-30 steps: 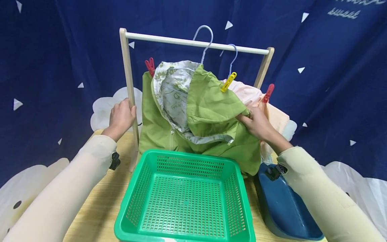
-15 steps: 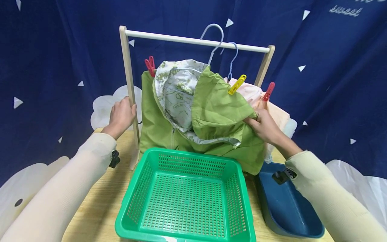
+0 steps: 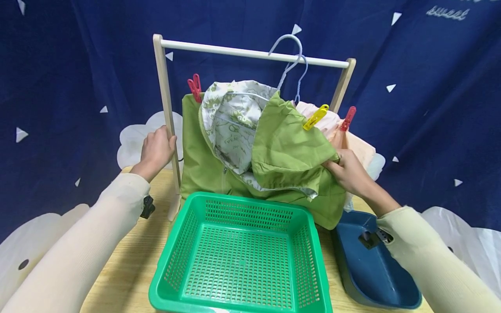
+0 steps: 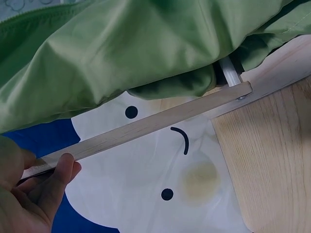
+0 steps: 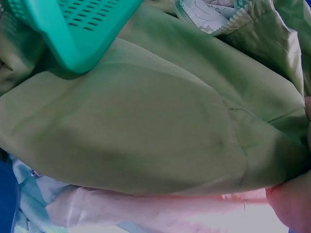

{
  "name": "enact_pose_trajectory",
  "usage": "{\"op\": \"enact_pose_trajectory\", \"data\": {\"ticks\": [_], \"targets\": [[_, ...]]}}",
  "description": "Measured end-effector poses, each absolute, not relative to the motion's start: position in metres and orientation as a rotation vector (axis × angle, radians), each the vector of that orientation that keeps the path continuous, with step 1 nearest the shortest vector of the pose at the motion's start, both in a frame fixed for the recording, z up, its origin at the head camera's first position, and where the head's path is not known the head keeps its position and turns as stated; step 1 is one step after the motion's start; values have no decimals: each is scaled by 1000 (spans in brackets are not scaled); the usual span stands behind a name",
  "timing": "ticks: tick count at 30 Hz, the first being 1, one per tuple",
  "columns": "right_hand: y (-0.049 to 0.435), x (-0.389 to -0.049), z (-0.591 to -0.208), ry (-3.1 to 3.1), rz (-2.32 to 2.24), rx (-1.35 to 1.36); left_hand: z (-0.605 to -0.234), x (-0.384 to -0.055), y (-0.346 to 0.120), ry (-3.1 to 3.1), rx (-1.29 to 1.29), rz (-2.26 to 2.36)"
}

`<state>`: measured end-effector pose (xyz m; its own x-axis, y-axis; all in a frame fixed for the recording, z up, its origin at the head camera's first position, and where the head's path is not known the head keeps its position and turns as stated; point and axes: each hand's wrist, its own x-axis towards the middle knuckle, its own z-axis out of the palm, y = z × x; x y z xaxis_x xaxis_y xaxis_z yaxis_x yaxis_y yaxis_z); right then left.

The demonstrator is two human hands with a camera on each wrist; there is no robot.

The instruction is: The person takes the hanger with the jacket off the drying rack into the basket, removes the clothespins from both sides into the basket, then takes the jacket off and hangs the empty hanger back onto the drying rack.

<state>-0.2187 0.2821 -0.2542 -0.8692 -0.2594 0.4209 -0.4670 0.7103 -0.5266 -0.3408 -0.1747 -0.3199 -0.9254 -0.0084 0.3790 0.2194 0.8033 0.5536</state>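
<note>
My left hand (image 3: pixel 154 150) grips the left wooden post (image 3: pixel 163 82) of a small clothes rack. In the left wrist view its fingers and thumb wrap the post (image 4: pixel 150 125). A green hooded jacket (image 3: pixel 293 143) with a pale printed lining hangs from the white rail by a white hanger (image 3: pixel 285 71). My right hand (image 3: pixel 350 171) pinches the jacket at its right side, fabric between thumb and fingers. A yellow clothespin (image 3: pixel 316 117) sits on the jacket's right part, and a red clothespin (image 3: pixel 195 88) on its left shoulder. Only the edge of the hand shows in the right wrist view.
A green perforated basket (image 3: pixel 242 198) stands in front of the rack. At its right is a dark blue tub (image 3: pixel 350 278). Behind the jacket, a pale pink garment (image 3: pixel 362 150) hangs on a blue hanger (image 3: pixel 301 80), with another red clothespin (image 3: pixel 348 118).
My right hand has moved right and slightly down, drawing the jacket, its hanger and the yellow clothespin rightward along the rail. The left hand stays on the post.
</note>
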Motion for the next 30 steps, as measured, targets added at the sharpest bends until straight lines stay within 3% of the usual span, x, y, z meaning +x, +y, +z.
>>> {"op": "enact_pose_trajectory", "data": {"ticks": [30], "targets": [[293, -173, -276, -2602, 1059, 732, -315, -342, -181, -2619, -192, -891]]}}
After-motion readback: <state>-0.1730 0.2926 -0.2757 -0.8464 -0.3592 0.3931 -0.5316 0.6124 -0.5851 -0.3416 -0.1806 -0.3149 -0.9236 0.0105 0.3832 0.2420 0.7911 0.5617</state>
